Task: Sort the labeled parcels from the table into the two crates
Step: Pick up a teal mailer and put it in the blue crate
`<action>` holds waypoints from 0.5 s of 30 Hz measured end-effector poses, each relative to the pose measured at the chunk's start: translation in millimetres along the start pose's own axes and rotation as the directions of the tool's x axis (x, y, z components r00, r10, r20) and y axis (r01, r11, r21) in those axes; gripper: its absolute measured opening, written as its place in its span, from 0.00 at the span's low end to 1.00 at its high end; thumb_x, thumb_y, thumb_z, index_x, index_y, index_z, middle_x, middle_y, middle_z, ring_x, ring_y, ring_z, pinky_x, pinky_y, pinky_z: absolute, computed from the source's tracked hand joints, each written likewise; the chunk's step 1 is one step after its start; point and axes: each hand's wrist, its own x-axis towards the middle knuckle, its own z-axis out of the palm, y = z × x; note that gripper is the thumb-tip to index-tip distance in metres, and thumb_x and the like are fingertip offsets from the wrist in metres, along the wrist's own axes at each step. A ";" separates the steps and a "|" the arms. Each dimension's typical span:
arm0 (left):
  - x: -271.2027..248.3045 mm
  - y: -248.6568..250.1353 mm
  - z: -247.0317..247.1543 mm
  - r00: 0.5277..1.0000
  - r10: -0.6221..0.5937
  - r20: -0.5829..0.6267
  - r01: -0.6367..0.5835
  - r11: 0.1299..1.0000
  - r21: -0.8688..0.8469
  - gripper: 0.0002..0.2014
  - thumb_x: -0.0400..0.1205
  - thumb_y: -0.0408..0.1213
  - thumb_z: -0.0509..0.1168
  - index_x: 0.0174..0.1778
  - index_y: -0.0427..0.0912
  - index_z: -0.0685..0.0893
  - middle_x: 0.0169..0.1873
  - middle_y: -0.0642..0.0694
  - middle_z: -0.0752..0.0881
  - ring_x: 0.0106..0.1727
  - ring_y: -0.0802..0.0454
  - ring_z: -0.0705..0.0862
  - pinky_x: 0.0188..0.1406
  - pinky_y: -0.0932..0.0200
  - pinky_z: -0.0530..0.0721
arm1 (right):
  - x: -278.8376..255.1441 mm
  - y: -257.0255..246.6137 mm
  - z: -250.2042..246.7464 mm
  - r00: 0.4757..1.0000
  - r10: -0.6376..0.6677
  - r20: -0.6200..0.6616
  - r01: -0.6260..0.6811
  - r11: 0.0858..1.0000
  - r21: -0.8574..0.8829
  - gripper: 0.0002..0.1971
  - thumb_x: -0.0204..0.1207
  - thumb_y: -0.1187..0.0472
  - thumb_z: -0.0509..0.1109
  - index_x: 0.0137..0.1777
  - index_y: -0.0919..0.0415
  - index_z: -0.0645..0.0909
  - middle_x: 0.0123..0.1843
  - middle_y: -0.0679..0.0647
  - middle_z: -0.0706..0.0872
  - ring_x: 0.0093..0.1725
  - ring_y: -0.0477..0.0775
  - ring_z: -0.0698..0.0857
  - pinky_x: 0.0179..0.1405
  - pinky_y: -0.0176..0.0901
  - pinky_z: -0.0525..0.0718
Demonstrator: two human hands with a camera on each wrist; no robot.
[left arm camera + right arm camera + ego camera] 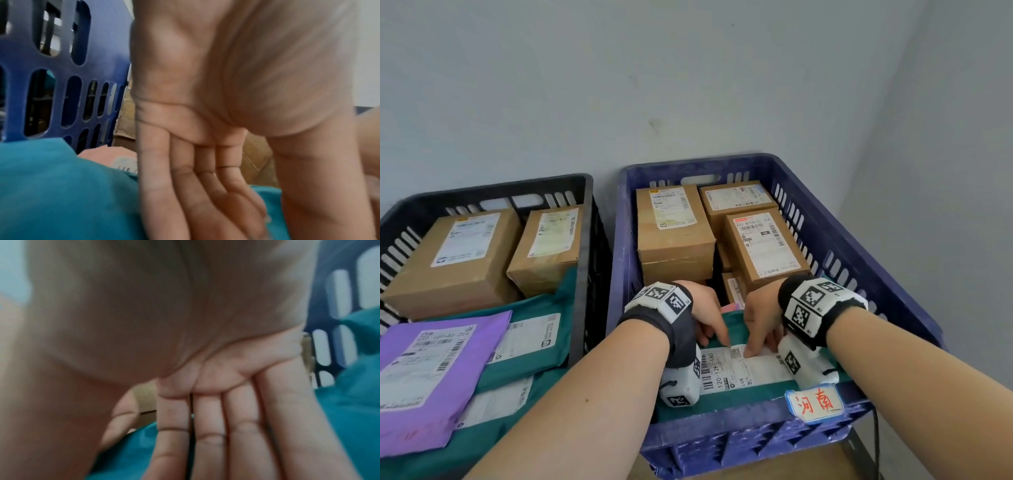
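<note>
Pressing flat-fingered, left hand (pixel 709 317) and right hand (pixel 762 320) side by side on teal mailer bag (pixel 750 394) inside blue crate (pixel 893 274); judged soft, light, slippery, best pinched at edges.

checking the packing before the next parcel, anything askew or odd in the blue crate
The teal mailer under both hands lies over the blue crate's near rim, not flat inside. Otherwise the boxes look tidily stacked.

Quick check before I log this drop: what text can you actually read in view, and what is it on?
"河南": red handwriting on the tag on the blue crate rim.
"120-128-130" and "L08": label on the teal mailer under both hands.
"822 N118-01 J14", partly blurred: top right box.
All other labels: too small or blurred.
</note>
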 end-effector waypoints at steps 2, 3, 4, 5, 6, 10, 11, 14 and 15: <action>-0.3 0.2 -1.0 1.000 -0.011 0.019 0.011 1.000 -0.013 0.14 0.77 0.34 0.75 0.54 0.34 0.83 0.33 0.45 0.84 0.28 0.55 0.86 0.27 0.64 0.86 | -0.5 8.5 -0.5 0.998 -0.036 0.054 0.030 0.995 0.097 0.15 0.70 0.48 0.79 0.44 0.58 0.82 0.37 0.51 0.88 0.36 0.48 0.85 0.45 0.41 0.84; 0.2 0.2 -1.6 1.000 -0.015 0.025 0.015 1.000 -0.027 0.12 0.77 0.34 0.74 0.53 0.34 0.83 0.33 0.45 0.85 0.28 0.55 0.86 0.26 0.64 0.86 | 0.2 10.1 -1.5 0.995 -0.046 0.087 0.035 0.991 0.128 0.15 0.69 0.48 0.80 0.45 0.57 0.81 0.39 0.51 0.88 0.37 0.48 0.85 0.47 0.42 0.84; 0.8 0.3 -2.3 0.999 -0.019 0.029 0.020 0.999 -0.041 0.11 0.77 0.33 0.74 0.52 0.34 0.84 0.32 0.45 0.85 0.28 0.55 0.86 0.26 0.64 0.86 | 1.5 9.1 -0.8 0.993 -0.042 0.109 0.028 0.991 0.128 0.16 0.69 0.48 0.80 0.46 0.57 0.81 0.41 0.52 0.88 0.39 0.49 0.85 0.49 0.43 0.84; 1.2 0.4 -2.6 0.999 -0.023 0.031 0.025 0.998 -0.050 0.09 0.77 0.33 0.74 0.49 0.34 0.84 0.31 0.45 0.85 0.28 0.54 0.86 0.27 0.64 0.86 | 5.3 7.0 0.1 0.992 -0.034 0.122 0.022 0.995 0.099 0.15 0.69 0.49 0.80 0.46 0.57 0.82 0.43 0.52 0.88 0.40 0.49 0.85 0.52 0.45 0.84; 1.7 0.0 -2.1 0.999 -0.027 0.027 0.029 0.998 -0.058 0.07 0.78 0.32 0.73 0.47 0.35 0.84 0.31 0.45 0.85 0.28 0.54 0.85 0.28 0.63 0.86 | 9.0 3.7 1.2 0.992 -0.027 0.123 0.021 0.999 0.046 0.15 0.69 0.48 0.80 0.46 0.57 0.82 0.45 0.52 0.88 0.41 0.50 0.85 0.55 0.46 0.85; 4.4 -1.9 0.6 0.997 -0.053 -0.046 0.049 0.994 -0.098 0.06 0.80 0.33 0.70 0.42 0.36 0.81 0.26 0.46 0.84 0.24 0.54 0.84 0.27 0.61 0.86 | 5.0 2.2 1.2 0.998 -0.046 0.035 0.044 0.998 0.053 0.14 0.68 0.48 0.81 0.43 0.56 0.83 0.39 0.49 0.88 0.37 0.48 0.85 0.46 0.41 0.85; 4.6 -1.8 0.1 0.995 -0.052 -0.080 0.043 0.993 -0.110 0.06 0.81 0.34 0.70 0.42 0.36 0.80 0.26 0.45 0.84 0.23 0.54 0.84 0.28 0.59 0.86 | 1.6 6.8 0.4 0.998 -0.062 0.003 0.062 0.991 0.119 0.14 0.68 0.48 0.81 0.43 0.57 0.82 0.38 0.50 0.88 0.35 0.48 0.84 0.42 0.40 0.84; 2.8 -0.3 -2.8 0.981 -0.020 -0.195 -0.016 0.983 -0.183 0.07 0.81 0.36 0.69 0.41 0.36 0.80 0.28 0.44 0.83 0.25 0.53 0.83 0.31 0.59 0.85 | -9.0 19.5 -3.0 0.975 -0.090 -0.204 0.146 0.950 0.275 0.17 0.69 0.45 0.79 0.39 0.56 0.79 0.34 0.51 0.86 0.32 0.47 0.84 0.33 0.35 0.83; 1.1 0.9 -4.5 0.972 -0.006 -0.235 -0.047 0.974 -0.221 0.07 0.81 0.36 0.69 0.41 0.36 0.81 0.28 0.44 0.83 0.26 0.53 0.83 0.31 0.59 0.85 | -12.8 21.5 -4.8 0.957 -0.084 -0.278 0.174 0.932 0.318 0.17 0.70 0.45 0.79 0.38 0.57 0.78 0.34 0.52 0.86 0.32 0.47 0.84 0.32 0.35 0.84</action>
